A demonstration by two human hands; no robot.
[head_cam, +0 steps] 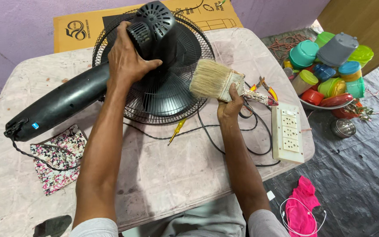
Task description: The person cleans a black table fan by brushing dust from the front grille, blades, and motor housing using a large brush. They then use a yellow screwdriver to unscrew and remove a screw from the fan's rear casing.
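Note:
A black pedestal fan point(163, 87) lies face down on a round table point(163, 175) covered in stained pale cloth. Its motor housing point(154, 28) points up from the wire grille. My left hand point(126, 59) grips the neck beside the motor housing. The fan's thick black stem point(62, 105) runs off to the left. My right hand point(230, 105) holds a wide paint brush point(218, 81) with pale bristles. The bristles rest against the right edge of the grille.
A white power strip point(288, 133), pliers point(266, 90) and a yellow screwdriver point(176, 131) lie on the table with black cable. A floral cloth point(60, 158) sits at left. Colourful plastic containers point(330, 70) pile up at right. A pink cloth point(303, 206) lies on the dark floor.

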